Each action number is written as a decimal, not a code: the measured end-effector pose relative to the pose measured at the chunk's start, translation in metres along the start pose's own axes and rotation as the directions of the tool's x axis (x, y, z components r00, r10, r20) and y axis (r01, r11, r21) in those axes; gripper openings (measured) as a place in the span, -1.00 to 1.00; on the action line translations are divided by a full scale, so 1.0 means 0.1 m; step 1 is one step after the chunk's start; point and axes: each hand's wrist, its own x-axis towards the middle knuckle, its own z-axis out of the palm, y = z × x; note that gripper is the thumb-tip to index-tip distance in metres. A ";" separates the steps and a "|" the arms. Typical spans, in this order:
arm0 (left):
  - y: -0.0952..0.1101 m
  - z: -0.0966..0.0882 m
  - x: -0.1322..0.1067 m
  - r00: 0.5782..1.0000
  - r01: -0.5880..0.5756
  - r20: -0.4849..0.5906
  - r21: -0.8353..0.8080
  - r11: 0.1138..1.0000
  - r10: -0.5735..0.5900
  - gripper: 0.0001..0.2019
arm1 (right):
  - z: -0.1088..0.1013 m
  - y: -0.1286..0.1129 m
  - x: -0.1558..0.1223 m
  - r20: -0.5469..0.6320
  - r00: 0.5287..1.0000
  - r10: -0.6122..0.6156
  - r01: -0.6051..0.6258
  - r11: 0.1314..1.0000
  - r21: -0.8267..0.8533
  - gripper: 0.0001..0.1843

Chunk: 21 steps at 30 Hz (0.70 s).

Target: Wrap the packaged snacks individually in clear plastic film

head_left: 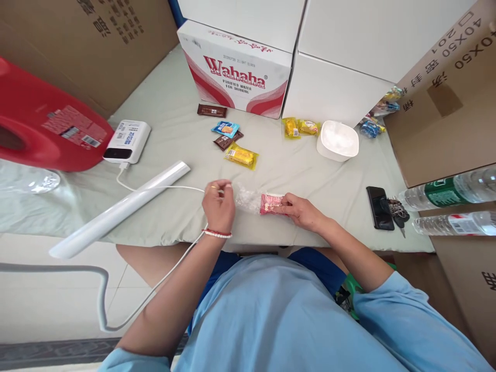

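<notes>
My left hand, with a ring and a beaded bracelet, is closed in a pinch at the left end of a crumpled clear plastic bag. To the right, my right hand grips a red and white snack packet close to the table top. The packet's left end touches or overlaps the plastic; I cannot tell whether it is inside. Just beyond lie a yellow snack packet, a brown packet, a blue packet and another dark brown packet.
A white cable runs past my left hand from a white device. Nearby lies a white tube. A white bowl, yellow packets, and a phone with keys are further right. A Wahaha carton stands behind.
</notes>
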 end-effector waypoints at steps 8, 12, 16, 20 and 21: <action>0.01 0.16 0.11 0.914 -0.146 0.406 0.328 0.933 0.001 -0.64 | -0.01 0.04 -0.04 -0.041 0.974 -0.222 0.218 0.972 -0.085 -0.62; 0.11 0.00 -0.06 0.894 -0.140 0.446 0.177 0.974 0.047 -0.88 | -0.05 0.09 -0.07 -0.122 0.930 -0.345 0.349 0.937 0.009 -0.64; 0.34 -0.10 -0.30 0.896 -0.180 0.410 -0.022 0.983 0.173 -0.95 | 0.00 0.13 -0.05 -0.190 0.915 -0.357 0.379 0.920 0.099 -0.66; 0.55 0.12 -0.56 0.759 -0.452 0.520 -0.010 0.892 0.391 -0.87 | 0.01 0.14 -0.02 -0.188 0.920 -0.344 0.372 0.917 0.144 -0.68; 0.57 0.20 -0.61 0.735 -0.501 0.537 0.019 0.865 0.414 -0.87 | 0.00 0.15 -0.02 -0.181 0.923 -0.340 0.369 0.916 0.158 -0.69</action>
